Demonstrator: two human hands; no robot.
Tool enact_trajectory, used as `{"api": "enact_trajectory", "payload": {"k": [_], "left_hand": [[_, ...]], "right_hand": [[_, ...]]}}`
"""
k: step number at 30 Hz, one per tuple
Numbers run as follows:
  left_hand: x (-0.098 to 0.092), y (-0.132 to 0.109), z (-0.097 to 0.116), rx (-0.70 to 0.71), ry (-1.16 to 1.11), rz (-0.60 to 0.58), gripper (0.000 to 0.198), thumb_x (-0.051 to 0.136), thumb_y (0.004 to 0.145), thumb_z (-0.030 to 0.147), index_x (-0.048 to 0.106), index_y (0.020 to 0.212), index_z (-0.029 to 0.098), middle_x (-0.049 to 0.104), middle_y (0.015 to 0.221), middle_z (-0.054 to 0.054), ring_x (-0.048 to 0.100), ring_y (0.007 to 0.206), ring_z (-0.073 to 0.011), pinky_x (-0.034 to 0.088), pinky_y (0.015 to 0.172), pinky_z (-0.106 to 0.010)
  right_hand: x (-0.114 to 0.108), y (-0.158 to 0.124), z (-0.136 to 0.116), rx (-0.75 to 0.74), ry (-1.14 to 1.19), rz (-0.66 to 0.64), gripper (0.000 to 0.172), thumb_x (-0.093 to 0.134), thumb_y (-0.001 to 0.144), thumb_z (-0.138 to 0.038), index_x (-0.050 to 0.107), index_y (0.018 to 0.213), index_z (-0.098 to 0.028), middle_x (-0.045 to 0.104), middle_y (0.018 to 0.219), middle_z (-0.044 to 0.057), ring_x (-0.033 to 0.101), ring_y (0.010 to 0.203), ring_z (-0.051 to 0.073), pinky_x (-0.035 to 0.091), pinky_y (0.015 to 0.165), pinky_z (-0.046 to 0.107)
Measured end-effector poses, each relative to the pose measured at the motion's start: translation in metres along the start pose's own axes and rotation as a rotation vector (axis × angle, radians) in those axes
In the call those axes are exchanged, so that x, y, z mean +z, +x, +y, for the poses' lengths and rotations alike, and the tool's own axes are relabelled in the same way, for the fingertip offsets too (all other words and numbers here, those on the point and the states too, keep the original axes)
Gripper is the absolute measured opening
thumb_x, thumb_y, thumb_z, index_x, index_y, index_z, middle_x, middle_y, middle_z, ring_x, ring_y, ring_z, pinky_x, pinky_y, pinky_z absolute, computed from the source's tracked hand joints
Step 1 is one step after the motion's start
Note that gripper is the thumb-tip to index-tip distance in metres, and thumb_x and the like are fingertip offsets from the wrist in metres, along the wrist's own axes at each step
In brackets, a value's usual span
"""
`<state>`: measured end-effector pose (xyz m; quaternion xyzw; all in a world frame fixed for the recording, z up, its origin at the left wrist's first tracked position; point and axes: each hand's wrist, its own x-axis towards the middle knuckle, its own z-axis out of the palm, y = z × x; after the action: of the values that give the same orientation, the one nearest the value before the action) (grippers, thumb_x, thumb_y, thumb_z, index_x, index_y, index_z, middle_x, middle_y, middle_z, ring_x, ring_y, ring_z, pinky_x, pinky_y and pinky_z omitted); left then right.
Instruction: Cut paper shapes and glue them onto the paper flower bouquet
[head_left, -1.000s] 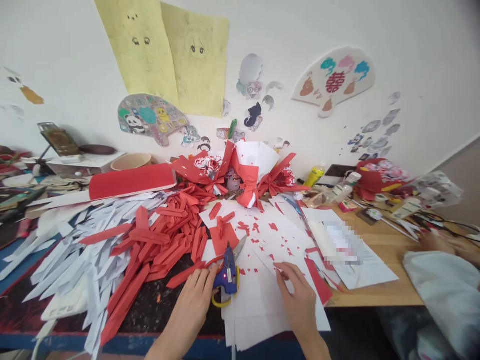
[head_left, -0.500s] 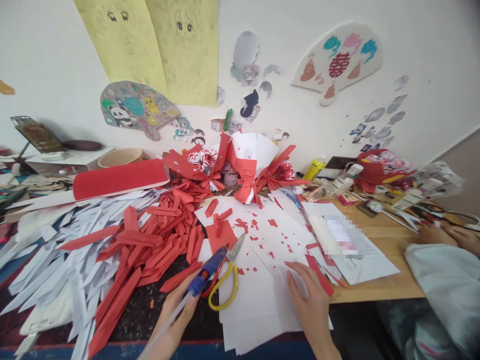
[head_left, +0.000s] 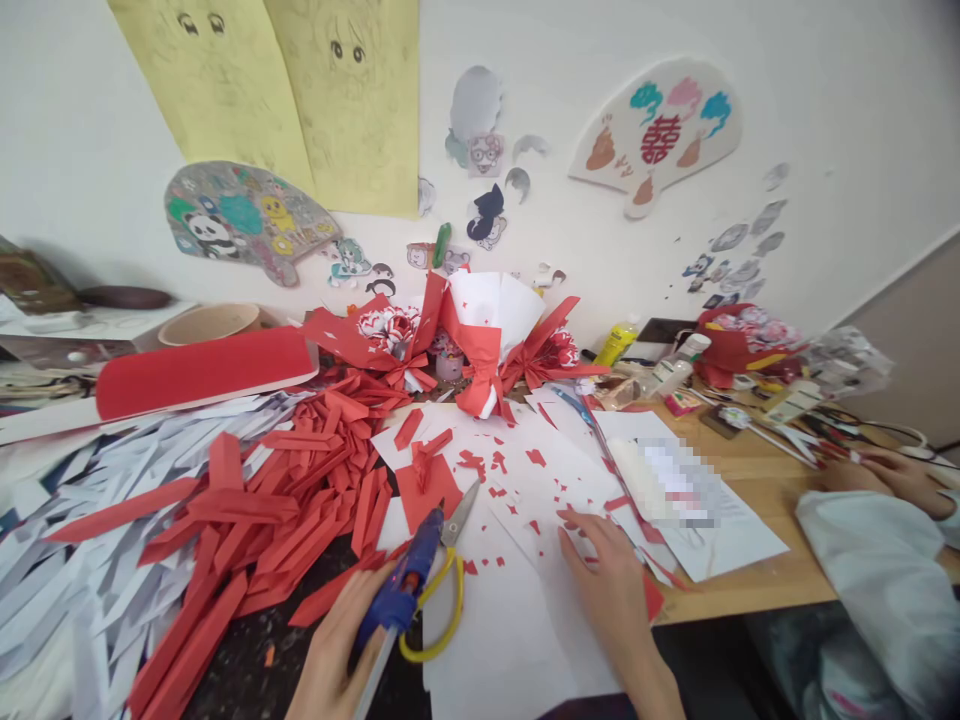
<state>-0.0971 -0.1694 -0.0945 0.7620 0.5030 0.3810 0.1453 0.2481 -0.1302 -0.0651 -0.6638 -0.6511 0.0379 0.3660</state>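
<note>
My left hand (head_left: pixel 337 640) is wrapped round a blue glue gun (head_left: pixel 405 585), whose nozzle points away from me and whose white glue stick trails back. Partly behind the gun lie scissors with yellow handles (head_left: pixel 458 600), their blades slightly apart. White paper sheets (head_left: pixel 495 650) spread across the middle, dotted with small red paper scraps (head_left: pixel 535 457). Over these sheets my right hand (head_left: pixel 609 565) hovers or rests, palm down, fingers apart, holding nothing. Just beyond the nozzle is a red paper square (head_left: pixel 442 488) with a small folded red piece on it.
Left lie heaps of folded red paper strips (head_left: pixel 315 490) and white strips (head_left: pixel 52 570), behind them a red roll (head_left: pixel 206 372). Paper-wrapped bouquets (head_left: pixel 487 345) stand against the wall. Right, bottles (head_left: pixel 675 370) and a printed sheet (head_left: pixel 742 540) lie near another person's sleeve (head_left: pixel 870 550).
The view has turned slightly right, so most things sit further left. The glue gun points more steeply away from me. My right hand stays over the white sheets.
</note>
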Motion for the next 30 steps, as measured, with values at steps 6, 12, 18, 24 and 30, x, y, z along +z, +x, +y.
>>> {"api": "enact_trajectory", "payload": {"k": [6,12,18,24,30], "left_hand": [[0.002,0.002,0.007,0.100,0.120,-0.033,0.055,0.054,0.091,0.026,0.042,0.144,0.028,0.065,0.131,-0.006,0.062,0.120,-0.0239,0.051,0.102,-0.033],[0.003,0.009,0.021,0.009,0.055,0.013,0.045,0.051,0.092,0.034,0.051,0.137,0.031,0.068,0.123,-0.004,0.065,0.111,-0.0229,0.055,0.092,-0.030],[0.001,0.013,0.029,-0.026,-0.003,0.017,0.043,0.052,0.091,0.036,0.055,0.134,0.031,0.069,0.118,-0.005,0.066,0.106,-0.0221,0.054,0.091,-0.028],[0.002,0.013,0.030,-0.054,-0.022,0.045,0.042,0.053,0.092,0.039,0.058,0.132,0.028,0.071,0.114,-0.007,0.066,0.106,-0.0239,0.054,0.092,-0.031],[0.002,0.013,0.029,-0.051,-0.026,0.058,0.042,0.051,0.093,0.042,0.059,0.132,0.028,0.072,0.111,-0.007,0.067,0.101,-0.0233,0.055,0.090,-0.030]], "right_hand": [[-0.017,0.004,0.014,0.063,-0.009,0.061,0.025,0.051,0.092,-0.036,0.068,0.105,-0.022,0.069,0.103,0.008,0.066,0.078,0.021,0.053,0.073,0.036],[-0.011,0.005,0.012,-0.085,0.038,-0.032,0.023,0.048,0.093,-0.028,0.070,0.098,-0.024,0.069,0.102,0.007,0.067,0.088,0.022,0.055,0.077,0.035],[0.013,0.020,-0.011,-0.255,-0.090,-0.075,0.026,0.046,0.094,-0.018,0.071,0.101,-0.023,0.067,0.098,0.008,0.062,0.091,0.023,0.051,0.079,0.039],[0.026,0.021,-0.030,-0.462,-0.340,-0.135,0.034,0.047,0.091,-0.008,0.070,0.112,-0.021,0.067,0.098,0.009,0.055,0.090,0.026,0.043,0.077,0.042],[0.031,0.016,-0.030,-0.451,-0.353,-0.199,0.034,0.049,0.088,-0.009,0.069,0.113,-0.022,0.065,0.098,0.008,0.052,0.089,0.026,0.041,0.078,0.042]]}}
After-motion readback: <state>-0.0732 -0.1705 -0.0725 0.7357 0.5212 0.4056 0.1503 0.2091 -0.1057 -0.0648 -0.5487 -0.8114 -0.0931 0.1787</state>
